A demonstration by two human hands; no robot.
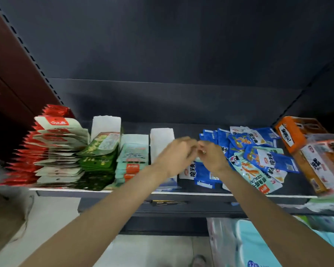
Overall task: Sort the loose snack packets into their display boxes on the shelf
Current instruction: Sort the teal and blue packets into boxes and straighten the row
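Blue loose snack packets heaped toward shelf right end | left hand, right hand meeting above shelf front edge | fingers blurred, grasp cannot be told

Left of my fingertips on the shelf I see filed packets in boxes, loose packets heaped right, cartons beyond them.

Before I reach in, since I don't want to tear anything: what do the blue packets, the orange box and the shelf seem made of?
Blue packets: likely thin plastic film, glossy; they crinkle and catch light.
Orange box: looks like printed cardboard, folded edges, fairly matte.
Shelf: probably painted metal, dark with a dull sheen; its slotted uprights suggest steel.
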